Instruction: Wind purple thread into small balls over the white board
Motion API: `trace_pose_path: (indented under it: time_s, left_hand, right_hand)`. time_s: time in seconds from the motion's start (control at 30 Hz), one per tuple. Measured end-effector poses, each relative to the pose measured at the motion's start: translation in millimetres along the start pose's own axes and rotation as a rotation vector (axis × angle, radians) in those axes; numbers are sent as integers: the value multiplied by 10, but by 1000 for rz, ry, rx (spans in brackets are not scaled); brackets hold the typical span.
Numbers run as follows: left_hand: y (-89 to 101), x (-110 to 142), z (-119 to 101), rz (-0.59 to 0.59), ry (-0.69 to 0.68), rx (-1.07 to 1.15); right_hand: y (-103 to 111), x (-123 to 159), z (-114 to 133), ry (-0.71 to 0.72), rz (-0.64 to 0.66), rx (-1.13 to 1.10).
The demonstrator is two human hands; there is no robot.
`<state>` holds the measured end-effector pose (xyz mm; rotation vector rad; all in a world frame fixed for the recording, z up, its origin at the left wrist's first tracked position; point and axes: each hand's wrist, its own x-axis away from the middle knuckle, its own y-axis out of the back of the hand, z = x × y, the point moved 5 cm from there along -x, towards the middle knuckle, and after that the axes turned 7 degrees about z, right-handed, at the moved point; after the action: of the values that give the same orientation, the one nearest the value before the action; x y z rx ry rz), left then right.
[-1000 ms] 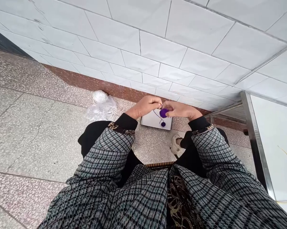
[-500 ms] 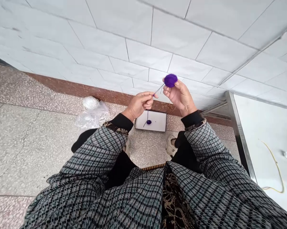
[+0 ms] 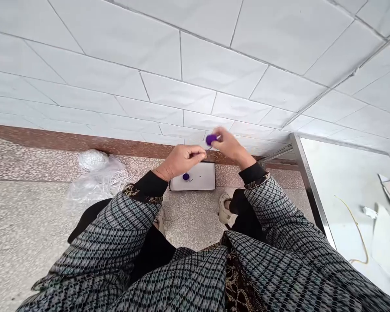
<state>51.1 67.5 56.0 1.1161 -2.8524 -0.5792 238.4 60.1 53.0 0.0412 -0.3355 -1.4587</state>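
Observation:
My right hand holds a small purple ball of yarn in its fingertips, somewhat blurred by motion. Just left of it, my left hand is closed in a pinch, with thumb and forefinger pressed together. A short dark strand of yarn shows between the two hands; the part inside the pinch is hidden. Below them on the floor lies a shallow white tray with a dark rim. Inside it, toward the left, rests a smaller purple yarn ball with a loose tail.
A white yarn ball and a crumpled clear plastic bag lie on the floor to the left, beside loose white yarn. The tiled wall rises ahead. At right stands a white table bearing a yellow cord.
My right hand has come down and left with the purple ball, turning its back upward. My left hand is lower and nearer the ball. The view has shifted to the right.

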Motion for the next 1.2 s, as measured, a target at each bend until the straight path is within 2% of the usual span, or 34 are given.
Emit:
trace_pose_path:
  time_s: [0.07,0.1,0.13,0.17,0.2,0.27,0.3,0.33,0.37,0.4,0.47,0.5,0.53,0.57,0.63,0.7,0.73,0.77,0.8,0.87,0.9,0.93,0.97,1.03,1.1,1.13,1.2]
  left_hand:
    - [103,-15,34,-72,-4,-41]
    - [143,-25,77,-100,8,-38]
    - [166,-32,127,-119,25,-27]
    - [167,-37,173,-122,45,-10]
    - [142,-38,205,-105,61,9]
    - [27,-25,197,15,47,22]
    - [-42,-9,159,99,15,13]
    - [-93,15,112,170,-21,-3]
    - [-112,40,72,208,-48,-20]
    - [-92,60,49,203,-56,-33]
    - [39,85,74,91,-6,-47]
    - [118,95,115,21,43,-56]
    - [185,105,160,-40,96,-65]
    - [229,115,198,-82,140,-71]
    - [216,125,216,-57,168,-62]
    - [94,137,151,106,116,-21]
    - [33,151,105,191,81,-2]
    - [1,168,68,238,58,8]
    - [8,181,48,235,52,10]
    - [113,198,72,115,85,4]
    - [182,205,105,38,113,8]
    - [245,212,142,-34,139,16]
    - [288,218,174,-83,160,28]
    - [294,218,195,-92,179,47]
    - [204,209,141,6,156,63]
    - [141,206,96,71,134,72]
    - [36,206,15,155,104,87]
  right_hand:
    - [-170,112,-50,-66,350,20]
    - [-215,176,-29,-59,463,-58]
    - [-219,217,17,-25,495,-168]
    - [-185,226,72,28,446,-284]
    - [-129,212,120,90,341,-385]
    - [-39,157,150,176,93,-475]
    - [-27,128,133,181,-11,-445]
    - [-52,102,103,156,-63,-364]
    - [-121,80,68,103,-32,-245]
    - [-223,72,30,36,78,-123]
    - [-444,133,-15,-62,414,10]
    - [-512,185,5,-66,543,-14]
    - [-528,218,55,-39,588,-94]
    - [-493,221,120,12,540,-202]
    - [-349,168,211,119,301,-383]
    - [-253,94,205,158,95,-422]
    - [-248,59,175,144,43,-371]
    - [-274,31,140,112,43,-278]
    - [-333,15,104,69,108,-166]
    - [-494,50,61,-5,373,-5]
    - [-554,95,71,-14,501,5]
    - [-578,137,109,-1,573,-37]
    - [-557,158,165,33,562,-110]
    - [-425,136,268,124,349,-250]
    - [-325,86,295,188,133,-318]
    - [-319,56,280,201,78,-331]
    - [-366,-5,224,200,53,-332]
